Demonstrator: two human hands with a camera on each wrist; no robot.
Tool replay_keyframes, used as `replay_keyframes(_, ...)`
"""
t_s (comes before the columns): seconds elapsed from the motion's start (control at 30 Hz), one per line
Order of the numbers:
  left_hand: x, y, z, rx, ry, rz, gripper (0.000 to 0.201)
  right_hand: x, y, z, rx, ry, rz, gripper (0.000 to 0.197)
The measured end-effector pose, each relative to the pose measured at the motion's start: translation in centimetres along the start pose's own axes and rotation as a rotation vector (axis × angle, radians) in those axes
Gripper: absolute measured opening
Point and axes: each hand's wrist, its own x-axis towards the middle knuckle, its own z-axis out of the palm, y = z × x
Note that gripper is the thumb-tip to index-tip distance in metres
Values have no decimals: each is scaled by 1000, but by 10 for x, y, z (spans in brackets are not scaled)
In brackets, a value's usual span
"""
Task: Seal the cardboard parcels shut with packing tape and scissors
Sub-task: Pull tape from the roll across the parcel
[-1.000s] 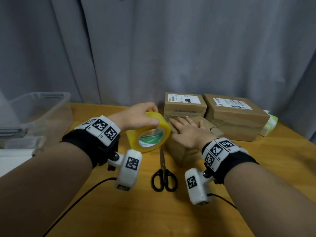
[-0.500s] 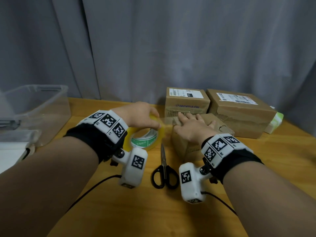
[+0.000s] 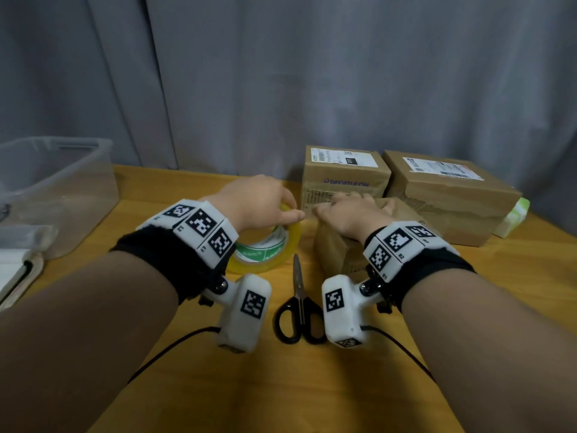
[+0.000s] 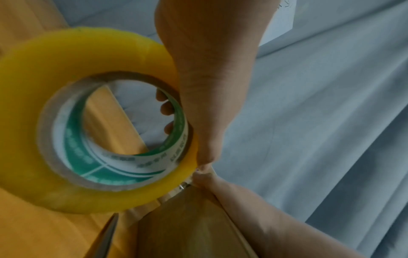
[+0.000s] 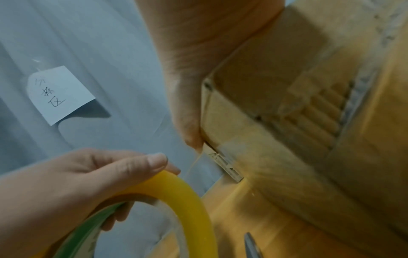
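Observation:
My left hand grips a yellow packing tape roll by its rim, thumb on the outside and fingers through the core. The roll leans just left of a small cardboard parcel. My right hand lies on top of that parcel with fingers fairly straight, its thumb pressed along the parcel's near left edge. A thin strand of tape runs from the roll to that corner. Black-handled scissors lie shut on the table between my wrists.
Two more labelled cardboard parcels stand behind the small one, against a grey curtain. A green pack sits beside the right one. At the far left are a clear plastic bin and a notebook.
The tape roll has tipped flatter and sunk toward the table, and my left thumb has drawn up close to my right thumb. My right hand stays on the small parcel.

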Motion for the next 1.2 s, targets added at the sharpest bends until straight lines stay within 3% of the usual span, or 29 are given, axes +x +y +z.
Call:
replay_keyframes(0.3,-3,7,-7,156,-155,9,49,-1,-1,0,-7,-18,13,64)
replay_keyframes(0.4,-9,5,-5,71,-94,30,54,-1,-4,1,-12,-21,-27,57)
replay_keyframes(0.53,-17,-9,-7,-164,48,39,41,5,-17,2,-38,-67,5,49)
replay_keyframes(0.7,-21,-10,2,-192,14,63,52,6,-27,-1,-88,-114,80,53)
replay_keyframes(1.0,-7,-8,-15,-38,-9,70,45,9,-25,2,-126,-115,39,53)
replay_keyframes(1.2,-4,-13,-15,-81,-32,53,43,9,-24,1,-117,-110,29,54)
